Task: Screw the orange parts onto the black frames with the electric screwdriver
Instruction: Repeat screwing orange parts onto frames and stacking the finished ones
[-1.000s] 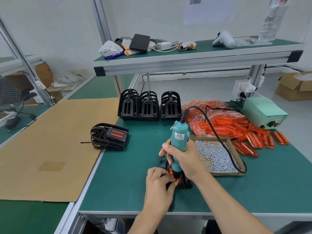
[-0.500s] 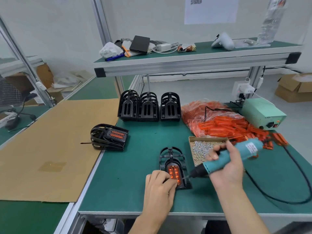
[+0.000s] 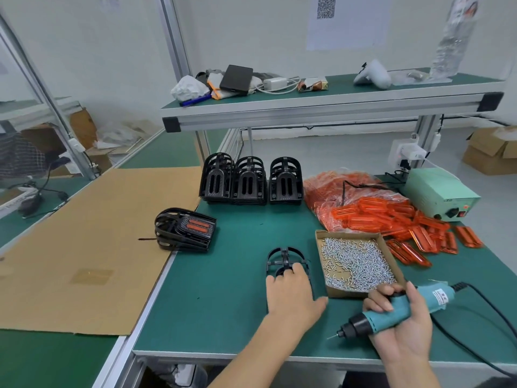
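Left hand (image 3: 291,289) lies flat, fingers spread, over the black frame (image 3: 285,259) near the bench's front edge; right hand (image 3: 397,312) grips the electric screwdriver (image 3: 391,312), bit clear of the work. Probably shifting this frame next: slide it flat, keep bit and cord away from the screw tray (image 3: 355,261).

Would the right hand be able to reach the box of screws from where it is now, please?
Probably yes. The right hand sits just in front of the open cardboard box of screws, with nothing between them. However, it grips the electric screwdriver, so its fingers are not free to pick.
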Demonstrator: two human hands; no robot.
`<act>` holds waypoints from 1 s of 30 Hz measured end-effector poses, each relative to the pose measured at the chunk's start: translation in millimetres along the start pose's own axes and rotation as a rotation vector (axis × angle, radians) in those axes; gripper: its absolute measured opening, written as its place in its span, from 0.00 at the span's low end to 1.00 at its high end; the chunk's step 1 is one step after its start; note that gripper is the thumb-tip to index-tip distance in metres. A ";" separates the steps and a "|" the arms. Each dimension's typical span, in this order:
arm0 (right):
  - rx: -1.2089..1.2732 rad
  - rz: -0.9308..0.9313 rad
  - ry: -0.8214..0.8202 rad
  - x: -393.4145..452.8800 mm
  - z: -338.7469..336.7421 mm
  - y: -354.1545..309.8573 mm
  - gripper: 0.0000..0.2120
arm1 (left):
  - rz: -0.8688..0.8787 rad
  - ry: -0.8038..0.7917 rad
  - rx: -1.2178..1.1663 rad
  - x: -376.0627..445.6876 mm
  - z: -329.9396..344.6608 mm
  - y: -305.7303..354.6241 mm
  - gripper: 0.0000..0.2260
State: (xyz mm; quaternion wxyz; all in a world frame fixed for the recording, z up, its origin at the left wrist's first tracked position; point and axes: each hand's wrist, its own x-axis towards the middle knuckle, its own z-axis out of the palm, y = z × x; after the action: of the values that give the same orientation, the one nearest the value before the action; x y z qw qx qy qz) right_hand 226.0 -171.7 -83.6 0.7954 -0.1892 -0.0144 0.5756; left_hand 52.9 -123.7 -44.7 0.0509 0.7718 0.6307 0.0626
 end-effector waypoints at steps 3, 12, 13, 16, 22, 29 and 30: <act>0.000 0.009 0.004 0.5 -1.8 -0.9 0.14 | -0.045 -0.094 0.059 5.5 -0.9 10.7 0.37; -0.044 0.016 -0.021 -2.2 0.8 0.1 0.09 | -0.199 -0.046 -0.229 0.7 -41.3 -4.7 0.22; -0.041 0.019 -0.026 -2.4 0.3 0.3 0.09 | -0.232 -0.043 -0.312 -1.0 -49.4 -14.8 0.21; -0.034 0.024 -0.030 -2.8 0.4 0.4 0.09 | -0.324 -0.066 -0.564 -4.3 -67.4 -55.0 0.20; -0.045 0.026 -0.011 -2.6 2.0 0.5 0.09 | -0.487 -0.017 -0.713 -8.5 -64.7 -126.9 0.18; -0.064 0.028 -0.017 -3.0 2.0 0.7 0.09 | -0.516 -0.001 -0.538 -4.3 -44.4 -160.6 0.23; -0.066 0.030 -0.018 -3.2 2.2 0.7 0.09 | -0.518 -0.002 -0.525 -3.3 -42.4 -161.7 0.24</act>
State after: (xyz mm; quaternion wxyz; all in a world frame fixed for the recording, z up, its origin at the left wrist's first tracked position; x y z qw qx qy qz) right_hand 223.8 -173.8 -81.2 0.7800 -0.2102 -0.0376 0.5883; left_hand -110.9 -94.7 -28.4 0.2622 0.5472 0.7675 0.2067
